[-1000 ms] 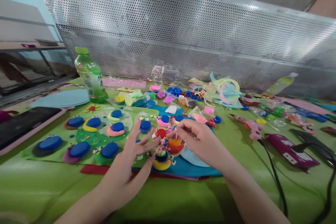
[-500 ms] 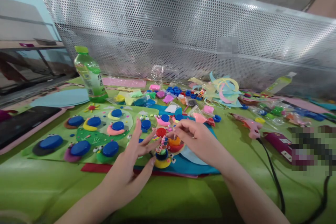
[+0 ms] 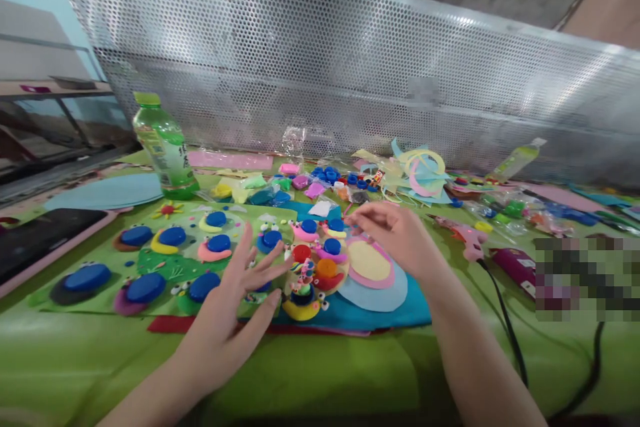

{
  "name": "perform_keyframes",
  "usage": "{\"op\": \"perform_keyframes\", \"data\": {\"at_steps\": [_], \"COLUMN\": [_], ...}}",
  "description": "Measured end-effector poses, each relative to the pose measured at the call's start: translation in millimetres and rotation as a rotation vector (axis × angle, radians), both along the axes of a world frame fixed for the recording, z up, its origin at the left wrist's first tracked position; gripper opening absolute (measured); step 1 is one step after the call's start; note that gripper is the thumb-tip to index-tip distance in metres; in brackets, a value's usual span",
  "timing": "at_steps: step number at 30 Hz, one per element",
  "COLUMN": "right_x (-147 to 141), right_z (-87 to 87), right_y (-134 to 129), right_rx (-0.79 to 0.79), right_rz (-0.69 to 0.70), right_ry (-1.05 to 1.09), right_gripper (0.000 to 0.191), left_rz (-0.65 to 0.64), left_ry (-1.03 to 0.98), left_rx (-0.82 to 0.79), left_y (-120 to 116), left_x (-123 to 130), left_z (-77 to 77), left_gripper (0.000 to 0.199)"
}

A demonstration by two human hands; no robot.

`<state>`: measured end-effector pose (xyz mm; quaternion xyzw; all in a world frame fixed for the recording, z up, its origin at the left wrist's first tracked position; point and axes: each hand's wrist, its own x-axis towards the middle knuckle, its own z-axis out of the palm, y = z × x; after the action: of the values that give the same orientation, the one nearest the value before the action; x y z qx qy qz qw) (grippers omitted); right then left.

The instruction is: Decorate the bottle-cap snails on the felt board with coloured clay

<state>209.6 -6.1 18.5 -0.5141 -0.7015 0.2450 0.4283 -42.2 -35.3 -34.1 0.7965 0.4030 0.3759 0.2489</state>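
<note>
My left hand (image 3: 223, 300) hovers with fingers spread over the green felt sheet (image 3: 113, 307), beside several clay snails with bottle-cap shells. Near its fingertips stands a yellow snail (image 3: 301, 309) with googly eyes, its dark blue cap filled with small colourful pieces. A red cap (image 3: 301, 253) and an orange-shelled red snail (image 3: 327, 275) are close by. My right hand (image 3: 400, 237) is raised above the cream oval (image 3: 369, 260) and the light blue oval (image 3: 377, 293). Its thumb and fingertips are pinched together; whether anything small is between them cannot be made out.
A green drink bottle (image 3: 164, 153) stands at the left behind a phone (image 3: 45, 240). Blue caps (image 3: 327, 175), bagged clay (image 3: 315, 189) and paper strips (image 3: 425, 173) lie at the back. At the right is a pink glue gun (image 3: 470, 240) with a black cord.
Both hands have drawn apart: my right hand has moved right and up from the snails, uncovering the ovals. My left hand has shifted left, away from the yellow snail. The view has shifted slightly.
</note>
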Motion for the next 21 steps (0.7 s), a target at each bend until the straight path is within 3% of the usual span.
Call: {"op": "perform_keyframes", "data": {"at_steps": [4,9,12,15,21], "right_x": [22.7,37.1,44.0,47.6,43.6], "right_z": [2.6,1.9,-0.7,-3.3,-5.4], "right_y": [12.7,23.2,29.6,34.1,35.5], "right_rx": [0.038,0.011,0.004,-0.004,-0.109], "right_rz": [-0.254,-0.32,-0.356,-0.345,-0.181], "right_ry": [0.008,0.044,0.053,0.084,0.18], "right_gripper": [0.014,0.009,0.007,0.009,0.02], "left_rz": [0.056,0.031,0.027,0.059,0.078], "left_ry": [-0.061,-0.262,-0.244,-0.115,0.076], "left_rx": [-0.005,-0.04,-0.002,0.037,0.238], "left_y": [6.0,12.5,13.1,15.9,41.9], "left_x": [-1.7,1.0,4.1,11.1,43.6], "left_z": [8.3,20.5,30.2,43.2,74.5], "left_gripper": [0.031,0.057,0.057,0.049,0.035]}}
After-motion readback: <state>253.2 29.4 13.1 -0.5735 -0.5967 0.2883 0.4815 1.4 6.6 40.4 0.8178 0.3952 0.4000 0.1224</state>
